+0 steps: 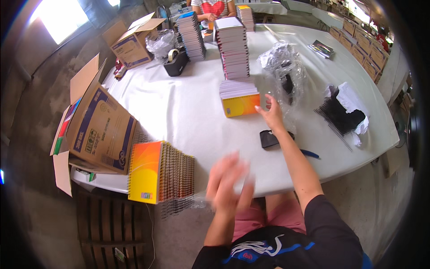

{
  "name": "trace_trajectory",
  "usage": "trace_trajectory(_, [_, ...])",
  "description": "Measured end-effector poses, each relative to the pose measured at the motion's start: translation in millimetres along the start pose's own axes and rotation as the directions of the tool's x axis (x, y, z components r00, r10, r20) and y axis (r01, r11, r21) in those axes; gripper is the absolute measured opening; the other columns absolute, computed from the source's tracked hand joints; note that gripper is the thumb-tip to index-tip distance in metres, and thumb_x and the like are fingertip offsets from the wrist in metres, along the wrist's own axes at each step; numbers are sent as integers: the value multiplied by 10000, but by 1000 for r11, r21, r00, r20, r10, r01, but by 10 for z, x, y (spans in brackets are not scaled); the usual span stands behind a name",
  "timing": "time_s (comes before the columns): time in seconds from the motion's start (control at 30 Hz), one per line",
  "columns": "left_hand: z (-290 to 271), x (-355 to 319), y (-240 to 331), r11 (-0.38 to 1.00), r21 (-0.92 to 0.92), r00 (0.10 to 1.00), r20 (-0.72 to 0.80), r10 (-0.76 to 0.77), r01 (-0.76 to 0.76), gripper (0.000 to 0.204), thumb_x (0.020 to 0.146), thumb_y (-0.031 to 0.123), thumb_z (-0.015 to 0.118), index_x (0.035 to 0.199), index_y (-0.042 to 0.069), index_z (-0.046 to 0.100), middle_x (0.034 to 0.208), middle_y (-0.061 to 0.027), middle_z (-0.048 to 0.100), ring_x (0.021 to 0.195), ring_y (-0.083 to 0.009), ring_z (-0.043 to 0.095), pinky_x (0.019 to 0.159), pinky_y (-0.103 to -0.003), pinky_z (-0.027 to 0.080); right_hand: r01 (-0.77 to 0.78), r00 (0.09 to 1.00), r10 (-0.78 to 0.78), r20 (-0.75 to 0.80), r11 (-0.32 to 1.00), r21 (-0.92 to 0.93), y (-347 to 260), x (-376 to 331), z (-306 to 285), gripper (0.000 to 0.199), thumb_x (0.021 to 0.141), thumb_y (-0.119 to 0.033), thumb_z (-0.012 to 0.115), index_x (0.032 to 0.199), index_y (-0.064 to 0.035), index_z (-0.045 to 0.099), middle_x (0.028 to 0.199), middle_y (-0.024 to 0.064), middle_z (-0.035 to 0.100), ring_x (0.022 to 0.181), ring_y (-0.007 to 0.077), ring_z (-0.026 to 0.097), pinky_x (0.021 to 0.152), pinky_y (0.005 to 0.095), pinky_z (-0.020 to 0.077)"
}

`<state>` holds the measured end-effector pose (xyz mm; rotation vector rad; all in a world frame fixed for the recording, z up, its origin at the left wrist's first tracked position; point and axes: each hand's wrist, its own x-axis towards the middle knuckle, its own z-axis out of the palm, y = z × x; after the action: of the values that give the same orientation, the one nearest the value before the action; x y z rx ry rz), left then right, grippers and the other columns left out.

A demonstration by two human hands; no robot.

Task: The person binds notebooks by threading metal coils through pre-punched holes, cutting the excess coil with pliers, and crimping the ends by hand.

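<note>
A white-covered table (pixel 170 101) is spreading under everything, and a large open cardboard box (pixel 101 130) is leaning at its left side, with a thick row of spiral notebooks (pixel 148 172) standing against it near the front edge. Farther back, a black tape dispenser (pixel 176 65) is sitting before a second open carton (pixel 131 50), and a co-worker (pixel 214 8) is staying partly hidden behind the stacks. A tall notebook stack (pixel 233 49) is rising right behind the working spot, closing off the way beyond it; crumpled clear plastic (pixel 280 60) is lying to its right, and loose black binding coils (pixel 338 119) are resting farther right. The right forearm is passing over a small black object (pixel 269 139), covering part of it. The yellow-and-orange notebook (pixel 242 106) is lying at mid-table, in front of the tall stack, its wavy cover facing the wearer and white page edges showing behind it. The right hand (pixel 271 114) is reaching to its right edge, thumb and fingers parted rather than clenched; whether the thumb is touching is unclear. The left hand (pixel 228 184) is blurring above the front edge, so its grip is impossible to tell.
</note>
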<state>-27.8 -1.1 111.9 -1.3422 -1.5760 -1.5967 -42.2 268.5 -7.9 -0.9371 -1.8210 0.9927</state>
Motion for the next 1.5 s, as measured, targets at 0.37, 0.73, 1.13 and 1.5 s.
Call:
trace_trajectory(0.37, [1272, 72, -1689, 854, 506, 862, 480, -161, -121, 601, 741, 157, 720, 1298, 134, 495, 1345, -58, 467, 1322, -267, 360, 1067, -435, 282, 204, 950, -210, -230, 978, -49, -138, -73, 197, 263, 671, -144, 785, 886, -53, 664, 903, 63, 623, 827, 263, 613, 748, 350, 483])
trace_trajectory(0.73, [1255, -194, -1887, 930, 348, 914, 404, -37, -116, 420, 778, 68, 659, 1176, 192, 618, 1242, -6, 587, 1224, -206, 496, 1041, -419, 338, 181, 922, -186, 340, 982, 46, -232, -129, -216, 483, 740, 39, 664, 1194, -100, 577, 1039, 116, 658, 944, 258, 651, 813, 309, 513])
trace_trajectory(1.13, [1300, -167, -1855, 844, 498, 865, 494, -85, -202, 537, 756, 108, 634, 1275, 206, 536, 1360, 8, 495, 1262, -163, 451, 996, -376, 352, 287, 897, -273, 347, 958, 11, -180, -143, -237, 507, 768, 11, 593, 1255, -116, 542, 1268, 163, 524, 1167, 320, 510, 999, 366, 403])
trace_trajectory(1.5, [1309, -303, -1879, 780, 569, 884, 466, -43, -261, 568, 700, 194, 692, 1245, 205, 529, 1325, -10, 472, 1207, -179, 468, 971, -400, 301, 56, 891, -154, 426, 971, 233, -560, -271, -572, 479, 805, 34, 554, 1266, -91, 531, 1345, 135, 463, 1094, 223, 568, 930, 340, 464])
